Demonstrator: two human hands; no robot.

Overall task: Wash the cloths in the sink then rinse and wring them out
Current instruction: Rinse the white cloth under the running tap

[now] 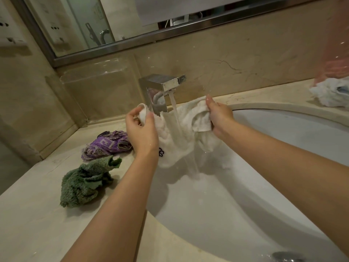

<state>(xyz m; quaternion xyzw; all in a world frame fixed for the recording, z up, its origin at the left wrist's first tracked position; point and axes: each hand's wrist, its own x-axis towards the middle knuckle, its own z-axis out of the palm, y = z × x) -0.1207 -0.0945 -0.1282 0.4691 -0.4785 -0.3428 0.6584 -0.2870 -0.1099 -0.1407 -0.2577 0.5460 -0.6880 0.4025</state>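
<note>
Both hands up over the white oval basin sink (pixel 283 148), w/ a white terry cloth (pixel 175 133) stretched between them right under the running tap; left hand (pixel 141 129) pinches the cloth's left corner betw. thumb and curled fingers, corner folded over the fingertips; right hand (pixel 219 118) grips a bunched wad of the cloth's right edge, fingers wrapped round it, thumb on top. Square chrome faucet (pixel 162 87) stands at the back of the sink; stream of water (pixel 176 118) falls from its spout onto the middle of the cloth and runs off the lower hem into the basin. Cloth sags in the centre, hangs clear of the basin floor; small dark embroidered flower (pixel 161 152) near its lower left edge, just beside the left wrist.

On the beige marble surface (pixel 37 224) left of the sink: crumpled purple patterned cloth (pixel 107 144) nearer the wall, crumpled green fluffy cloth (pixel 86 182) nearer me, the two near each other but apart, neither touched by a hand. Far right on the surface, a heap of white cloth (pixel 330 93) w/ a bit of blue in it, partly cut off by the edge. Chrome drain fitting (pixel 285 257) shows at the basin's bottom edge. Metal-framed mirror (pixel 113 35) on the wall above; clear plastic shelf (pixel 94 72) fixed below it, left of the faucet.
</note>
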